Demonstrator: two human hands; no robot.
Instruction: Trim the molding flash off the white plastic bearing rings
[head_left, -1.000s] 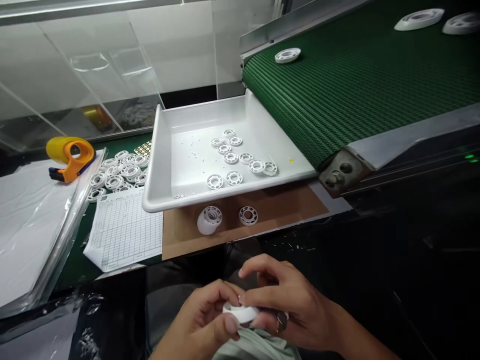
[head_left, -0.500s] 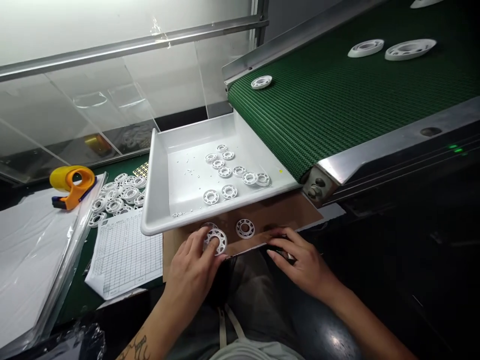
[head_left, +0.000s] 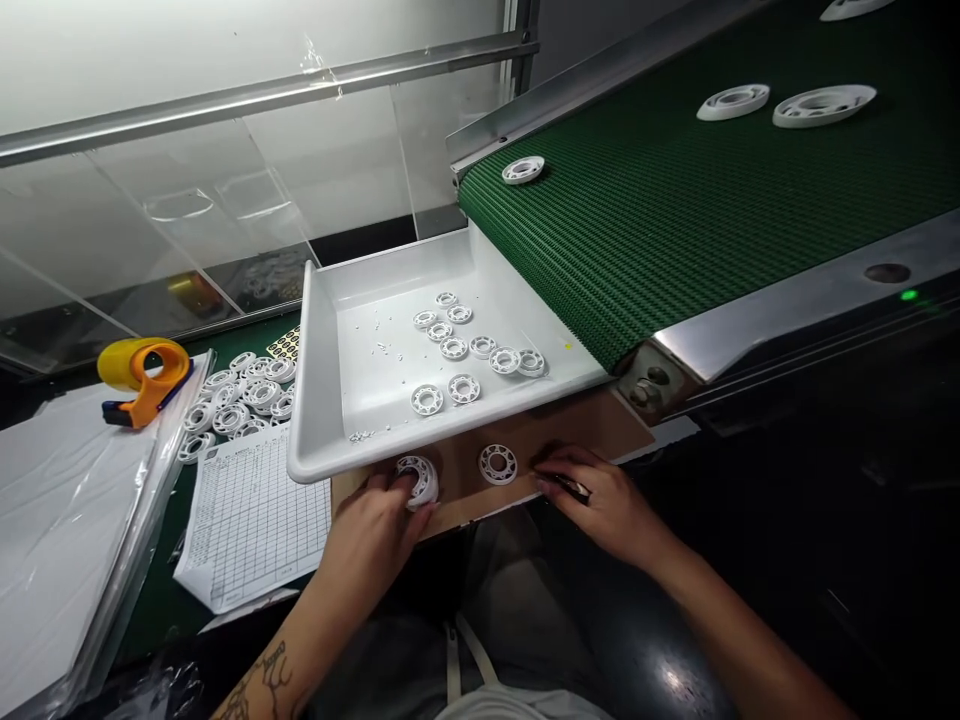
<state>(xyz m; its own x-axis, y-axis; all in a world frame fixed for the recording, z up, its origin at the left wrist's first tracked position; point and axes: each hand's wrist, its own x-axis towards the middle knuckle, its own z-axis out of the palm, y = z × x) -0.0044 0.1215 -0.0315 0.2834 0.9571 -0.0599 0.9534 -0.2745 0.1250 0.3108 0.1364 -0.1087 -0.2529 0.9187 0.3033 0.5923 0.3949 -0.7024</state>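
On the brown cardboard [head_left: 547, 430], my left hand [head_left: 371, 525] has its fingers curled round a white plastic ring [head_left: 424, 482], which seems to lie on top of another ring. A second white ring with cut-out openings [head_left: 498, 464] lies flat on the cardboard between my hands. My right hand [head_left: 611, 505] is closed at the cardboard's front edge, thumb and fingers pinching a small, thin object [head_left: 576, 487] with a shiny part. Its kind is mostly hidden by the fingers.
Behind the cardboard a white tray [head_left: 300, 380] holds several rings and small scraps. A green conveyor belt [head_left: 645, 220] carrying rings slopes to its right edge. At left are piled rings [head_left: 259, 395], a printed grid sheet [head_left: 255, 520], an orange tape dispenser [head_left: 154, 375] and plastic-wrapped sheets [head_left: 52, 520].
My left hand has moved slightly left and set the ring it held down on the cardboard, over another ring. My right hand stays near the same spot. The view has shifted slightly.
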